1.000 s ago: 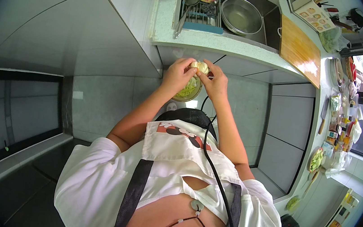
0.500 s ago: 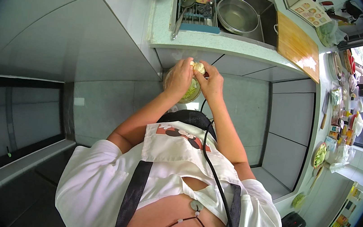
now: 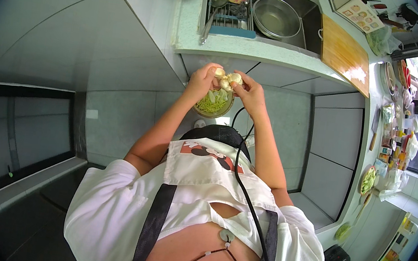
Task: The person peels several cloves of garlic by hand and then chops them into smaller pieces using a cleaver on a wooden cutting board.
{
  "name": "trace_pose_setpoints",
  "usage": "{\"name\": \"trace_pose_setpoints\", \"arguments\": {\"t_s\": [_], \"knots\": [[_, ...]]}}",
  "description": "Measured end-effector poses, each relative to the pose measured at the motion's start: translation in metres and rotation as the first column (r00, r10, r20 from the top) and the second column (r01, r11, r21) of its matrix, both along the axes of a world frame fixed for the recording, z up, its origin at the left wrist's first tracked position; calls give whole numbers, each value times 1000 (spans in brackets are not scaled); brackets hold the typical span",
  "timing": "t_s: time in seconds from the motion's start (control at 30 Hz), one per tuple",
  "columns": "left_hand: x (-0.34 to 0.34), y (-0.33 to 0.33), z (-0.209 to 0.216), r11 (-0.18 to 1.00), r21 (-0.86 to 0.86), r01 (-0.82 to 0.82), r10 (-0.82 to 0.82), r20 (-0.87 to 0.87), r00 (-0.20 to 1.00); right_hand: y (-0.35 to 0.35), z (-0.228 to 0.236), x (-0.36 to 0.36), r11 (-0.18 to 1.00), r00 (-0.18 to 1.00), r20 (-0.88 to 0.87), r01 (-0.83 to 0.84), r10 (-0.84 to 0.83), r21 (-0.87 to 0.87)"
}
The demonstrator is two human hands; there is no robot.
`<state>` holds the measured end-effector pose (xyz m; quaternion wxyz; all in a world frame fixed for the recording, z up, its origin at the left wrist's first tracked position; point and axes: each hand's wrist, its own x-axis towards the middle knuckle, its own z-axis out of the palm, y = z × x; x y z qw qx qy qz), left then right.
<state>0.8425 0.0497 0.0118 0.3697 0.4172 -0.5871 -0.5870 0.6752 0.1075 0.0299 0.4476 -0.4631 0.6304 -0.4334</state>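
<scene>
Pinched in the fingers of my right hand (image 3: 253, 100) is a creamy white cluster of rounded lobes (image 3: 233, 79); I cannot tell whether it is garlic or mushroom. My left hand (image 3: 201, 82) grips a smaller pale piece (image 3: 220, 72) just beside that cluster, with its fingertips curled in. Below both hands is a round bowl (image 3: 231, 105), its rim partly hidden by my left wrist. Thin green strands and pale green pieces (image 3: 212, 102) lie in the bowl.
Beyond my hands, the counter (image 3: 189, 37) holds a sink with a metal basin (image 3: 276, 18). A drying rack (image 3: 239, 32) bears a ladle (image 3: 209, 25). A wooden cutting board (image 3: 343, 55) overhangs the counter's edge. A black cable (image 3: 250, 201) runs down my front.
My hands have drawn apart, and the pale piece in my left hand now shows separately from the cluster in my right. More of the bowl's green contents is visible.
</scene>
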Motion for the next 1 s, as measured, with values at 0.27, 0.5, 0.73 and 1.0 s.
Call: {"name": "trace_pose_setpoints", "arguments": {"t_s": [0.27, 0.5, 0.73, 1.0], "knots": [[3, 3, 14, 919, 378, 111, 11, -305, 952, 5, 15, 1, 999, 990, 137, -16, 21, -40], [-4, 9, 10, 899, 427, 96, 118, -448, 886, 10, 15, 0, 999, 994, -108, -2, -4, -54], [-9, 7, 4, 820, 546, 174, 231, -593, 771, 14, 22, -1, 995, 991, -135, -2, -12, -104], [-2, -2, -4, 765, 636, 99, 332, -522, 786, 19, 29, 2, 998, 988, -151, -32, 24, -52]]}}
